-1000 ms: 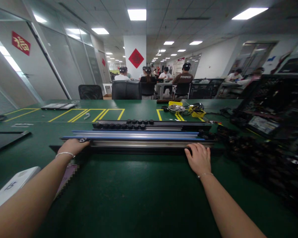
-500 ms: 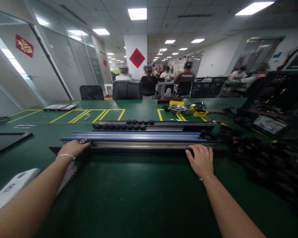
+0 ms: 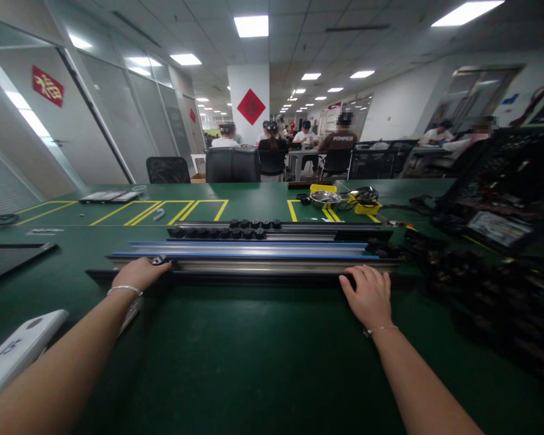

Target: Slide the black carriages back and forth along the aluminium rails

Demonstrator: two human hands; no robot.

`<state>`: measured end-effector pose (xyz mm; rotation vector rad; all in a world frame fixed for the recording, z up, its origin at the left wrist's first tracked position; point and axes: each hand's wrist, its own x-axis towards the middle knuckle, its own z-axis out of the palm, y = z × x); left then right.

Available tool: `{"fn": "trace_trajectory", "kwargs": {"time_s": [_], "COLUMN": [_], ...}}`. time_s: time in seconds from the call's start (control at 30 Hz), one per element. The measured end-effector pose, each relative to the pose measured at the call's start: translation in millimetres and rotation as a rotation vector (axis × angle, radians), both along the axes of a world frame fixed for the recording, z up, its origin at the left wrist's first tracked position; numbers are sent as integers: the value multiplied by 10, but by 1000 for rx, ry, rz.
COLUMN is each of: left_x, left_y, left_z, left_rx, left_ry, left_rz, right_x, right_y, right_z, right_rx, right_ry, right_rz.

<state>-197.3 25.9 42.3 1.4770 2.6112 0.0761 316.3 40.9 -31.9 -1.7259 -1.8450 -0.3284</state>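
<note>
Ceiling-lit office, fiddly two-handed job up front

Green bench fills the lower frame. Across its middle lies a long silver rail with dark edges, a blue-edged rail just behind it. Right hand, right of centre, drapes over the near edge with fingers bent; tips hidden, so no clue from here if it's actually gripping. Left hand, left of centre, seems to pinch a small black piece at the rail's left stretch.

My guess at the step: working that piece along the silver rail. Next move probably calls for a steady right side and the piece kept in line. It looks stubby, pale marks on top; can't tell if it's seated.
</note>
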Motion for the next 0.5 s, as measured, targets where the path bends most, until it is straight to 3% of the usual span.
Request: {"fn": "trace_trajectory", "kwargs": {"time_s": [0.5], "left_x": [196], "left_y": [14], "left_z": [-18], "left_rx": [47], "left_ry": [-27], "left_rz": [-12], "right_x": [10], "right_y": [24], "right_z": [7], "right_rx": [20], "right_ry": [15], "right_rz": [18]}}
